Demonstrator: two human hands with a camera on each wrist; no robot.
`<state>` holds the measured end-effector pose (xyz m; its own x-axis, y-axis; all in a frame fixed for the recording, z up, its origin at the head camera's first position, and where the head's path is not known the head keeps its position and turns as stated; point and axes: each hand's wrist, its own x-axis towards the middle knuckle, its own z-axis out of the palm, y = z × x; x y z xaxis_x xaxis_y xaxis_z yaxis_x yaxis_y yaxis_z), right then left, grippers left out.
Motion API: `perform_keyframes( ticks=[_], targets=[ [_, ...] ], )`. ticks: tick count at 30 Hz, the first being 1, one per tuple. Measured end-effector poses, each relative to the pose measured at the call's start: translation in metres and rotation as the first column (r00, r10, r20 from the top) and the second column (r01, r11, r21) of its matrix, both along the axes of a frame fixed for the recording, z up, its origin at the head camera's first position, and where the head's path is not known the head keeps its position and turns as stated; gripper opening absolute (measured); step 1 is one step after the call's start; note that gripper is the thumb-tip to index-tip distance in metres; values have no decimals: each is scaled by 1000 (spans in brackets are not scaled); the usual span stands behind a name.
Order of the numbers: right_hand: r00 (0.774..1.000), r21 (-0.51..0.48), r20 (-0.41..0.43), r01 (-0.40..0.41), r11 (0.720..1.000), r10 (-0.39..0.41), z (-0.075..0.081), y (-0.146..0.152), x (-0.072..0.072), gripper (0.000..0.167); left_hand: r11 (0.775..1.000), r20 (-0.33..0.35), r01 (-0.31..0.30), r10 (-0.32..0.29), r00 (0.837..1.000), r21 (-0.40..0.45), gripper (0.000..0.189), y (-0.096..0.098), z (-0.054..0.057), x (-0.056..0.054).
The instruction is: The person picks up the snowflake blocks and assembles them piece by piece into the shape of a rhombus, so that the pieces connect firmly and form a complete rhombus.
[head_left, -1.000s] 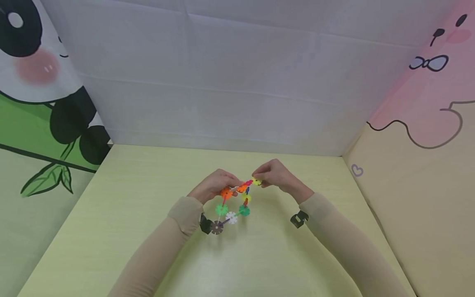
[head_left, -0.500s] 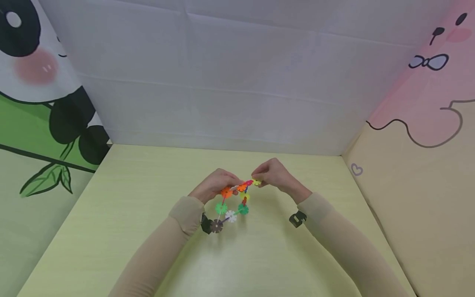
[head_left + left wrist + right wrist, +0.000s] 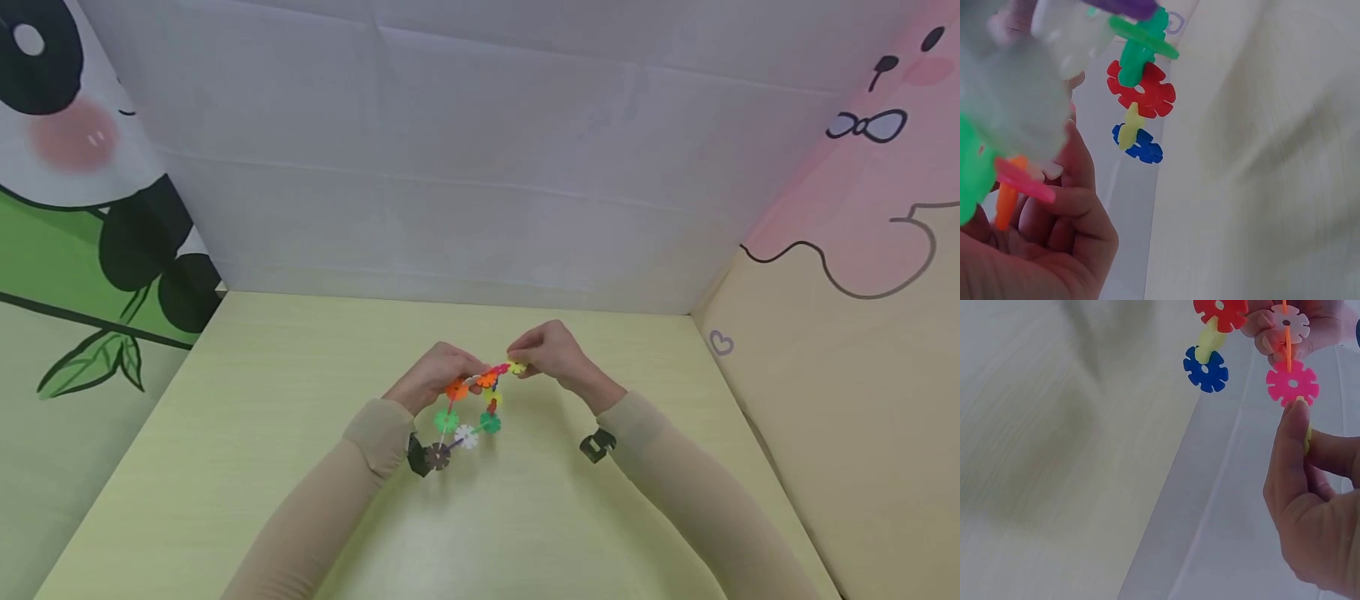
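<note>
A chain of notched, flower-shaped plastic discs hangs between both hands above the table. My left hand (image 3: 435,375) grips it near an orange disc (image 3: 457,389) and a pale disc (image 3: 1291,325). Between finger and thumb, my right hand (image 3: 558,354) pinches a yellow disc (image 3: 517,367), which meets a pink disc (image 3: 1292,383). Below the hands the chain droops through a green disc (image 3: 447,421), a dark grey disc (image 3: 438,457), a white disc (image 3: 467,436) and a teal disc (image 3: 490,422). A red disc (image 3: 1141,89) leads to a blue disc (image 3: 1205,370) at the loose end.
The pale wood-toned table (image 3: 315,358) runs back to a whitish cloth wall (image 3: 480,167). Side panels with a panda drawing (image 3: 60,100) and a pink animal drawing (image 3: 862,183) flank it. Each wrist carries a small black camera mount (image 3: 597,446).
My right hand and wrist have drifted slightly left. The drooping right side of the chain has also shifted a little left; both hands keep their hold.
</note>
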<state>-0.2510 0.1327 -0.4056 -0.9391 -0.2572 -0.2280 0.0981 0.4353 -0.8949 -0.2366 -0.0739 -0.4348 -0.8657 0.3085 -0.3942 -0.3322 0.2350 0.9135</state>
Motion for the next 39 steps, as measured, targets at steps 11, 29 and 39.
perform_keyframes(
  ticks=[11,29,39],
  targets=[
    [1000,31,-14,1,1000,-1,1,-2,2,17,999,5,-38,38,999,-6,19,3,-2,1],
    [999,-43,43,31,999,-30,-3,1,4,18,999,-26,-42,42,999,-13,18,6,4,3],
    [995,-121,101,12,993,1,0,8,2,17,1000,-18,-1,1,1000,14,19,3,10,3]
  ],
)
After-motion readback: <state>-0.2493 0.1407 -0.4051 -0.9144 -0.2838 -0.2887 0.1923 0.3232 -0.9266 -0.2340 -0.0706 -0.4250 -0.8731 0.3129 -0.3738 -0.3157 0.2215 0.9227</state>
